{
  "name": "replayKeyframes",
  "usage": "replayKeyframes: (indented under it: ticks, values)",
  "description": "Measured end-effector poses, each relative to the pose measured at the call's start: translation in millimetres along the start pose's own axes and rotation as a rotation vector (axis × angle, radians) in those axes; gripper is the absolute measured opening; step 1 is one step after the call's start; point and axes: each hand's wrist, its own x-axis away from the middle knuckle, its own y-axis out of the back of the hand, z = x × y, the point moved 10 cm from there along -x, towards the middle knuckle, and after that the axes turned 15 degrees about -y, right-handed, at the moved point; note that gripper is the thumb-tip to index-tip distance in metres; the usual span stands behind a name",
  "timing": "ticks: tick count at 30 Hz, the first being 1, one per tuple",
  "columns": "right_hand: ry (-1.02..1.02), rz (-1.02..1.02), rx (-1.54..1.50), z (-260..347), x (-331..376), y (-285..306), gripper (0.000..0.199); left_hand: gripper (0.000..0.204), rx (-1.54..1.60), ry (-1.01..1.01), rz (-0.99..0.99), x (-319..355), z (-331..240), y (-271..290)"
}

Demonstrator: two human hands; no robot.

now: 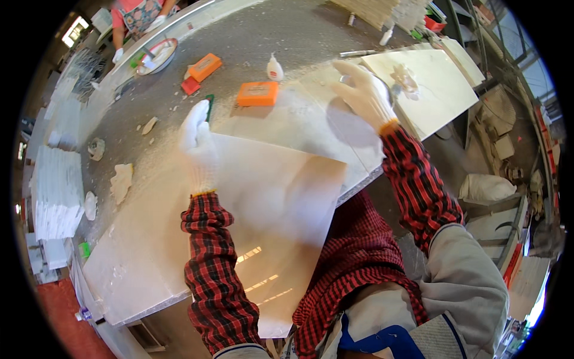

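Left hand point(200, 140) has fingers together, glossy panel point(269, 191) beside them, presumably for steadying, grip unclear; right hand point(366, 94) has fingers loosely parted, round object point(345, 78) beneath, hold unclear.

Own hands, two: left hand point(200, 143), right hand point(365, 96); checked sleeves point(209, 269) point(414, 179), two; glossy slab point(287, 203) by the left hand, one; orange boxes point(258, 94) point(205, 67), two; red block point(191, 86), one; white bottle point(275, 68) near the boxes, one, with a likely second at the far edge, too small to be sure; bowl point(157, 58), one; clump point(406, 82) at right, one; sack point(487, 187), one; co-worker point(140, 13), one, two gloves point(156, 23) point(118, 55) showing; white stack point(58, 191) at left, sheets too fine to count
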Motion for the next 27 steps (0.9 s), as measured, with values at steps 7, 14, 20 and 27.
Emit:
replayKeyframes:
  ticks: [7,14,20,27]
  values:
    - [-0.234,0.078,0.452,-102,21,43,0.036,0.04,0.011,-0.063,-0.03,-3,5,-9]
    - [-0.222,-0.032,0.859,-97,14,35,0.039,0.039,-0.082,-0.071,0.004,-3,-2,-6]
    - [-0.188,-0.016,0.795,-103,14,37,0.035,0.039,-0.072,-0.063,-0.002,0,-5,-6]
    - [-0.249,0.016,0.604,-114,14,45,0.031,0.039,-0.167,-0.067,0.06,-2,-4,-11]
